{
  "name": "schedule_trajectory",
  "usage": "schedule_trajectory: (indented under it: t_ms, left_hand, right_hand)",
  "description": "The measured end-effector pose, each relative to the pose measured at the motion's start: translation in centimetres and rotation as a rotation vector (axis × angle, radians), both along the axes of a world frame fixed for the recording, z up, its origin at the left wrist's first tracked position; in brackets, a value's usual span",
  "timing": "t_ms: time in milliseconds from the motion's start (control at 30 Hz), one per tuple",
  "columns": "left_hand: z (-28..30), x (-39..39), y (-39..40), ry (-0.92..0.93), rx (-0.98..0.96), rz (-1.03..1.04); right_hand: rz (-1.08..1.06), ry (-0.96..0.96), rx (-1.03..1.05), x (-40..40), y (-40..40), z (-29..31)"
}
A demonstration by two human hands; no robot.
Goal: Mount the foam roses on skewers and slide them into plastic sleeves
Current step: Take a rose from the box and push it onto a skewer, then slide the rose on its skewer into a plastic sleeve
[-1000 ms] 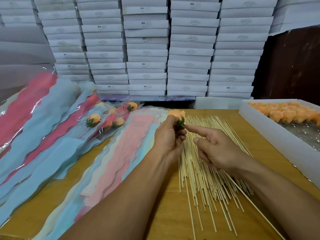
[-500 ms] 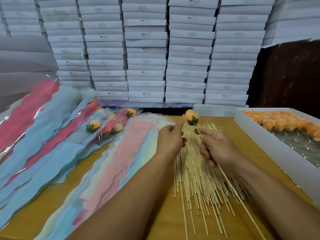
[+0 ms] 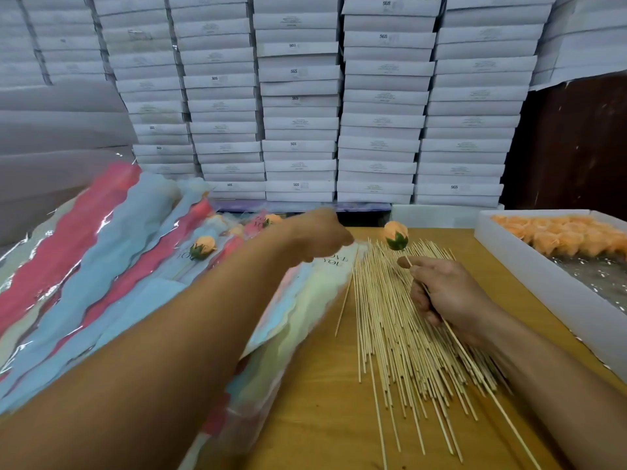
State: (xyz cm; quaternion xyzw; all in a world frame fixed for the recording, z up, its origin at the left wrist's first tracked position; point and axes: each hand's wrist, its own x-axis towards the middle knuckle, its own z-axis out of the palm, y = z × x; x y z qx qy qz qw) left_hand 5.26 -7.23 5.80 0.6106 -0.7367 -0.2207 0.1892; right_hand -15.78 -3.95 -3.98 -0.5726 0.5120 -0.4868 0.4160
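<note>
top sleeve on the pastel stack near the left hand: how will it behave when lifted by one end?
Probably floppy: the sleeve looks like thin glossy film with a paper liner, and its edge already curls off the stack. Likely very light and slippery, so neighbours may slide along. The left hand is blurred above it; I cannot tell whether it has a grip.

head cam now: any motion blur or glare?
Head view: left hand and forearm smeared by motion over the sleeves; right hand, mounted rose and skewer pile sharp; glare streaks on the left plastic; box stacks bow from wide-angle distortion.
</note>
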Motion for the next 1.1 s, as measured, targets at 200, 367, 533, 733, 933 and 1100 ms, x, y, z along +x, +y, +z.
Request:
schedule_trajectory:
  t_ms: [200,367,533,733,933,1100]
  left_hand:
    - [2.8,2.4,-0.6,-0.063,-0.074,0.011]
    - [0.8,5.5,-1.9,-0.261,-0.178,0.002]
    - [-7.7,10.9,-3.2,-0.501,-0.216,0.028]
    - [-11.6,13.2,-4.6,-0.616,-0.187,-0.018]
    - [-11.8,12.8,-3.9,-0.491,-0.342,-0.059]
    - [-11.6,12.1,-3.5,-0.452,-0.308,0.008]
  right_hand:
    - [0.004,0.013,-0.004,-0.1,-0.2,-0.1]
    - [0.003,0.005,-0.011,-0.2,-0.2,-0.1]
    - [0.025,0.035,-0.036,0.0,0.0,0.0]
    - [0.037,0.061,-0.038,0.1,0.1,0.0]
    - [0.055,0.057,-0.041,0.2,0.3,0.0]
    - [0.050,0.033,-0.034,0.1,0.2,-0.1]
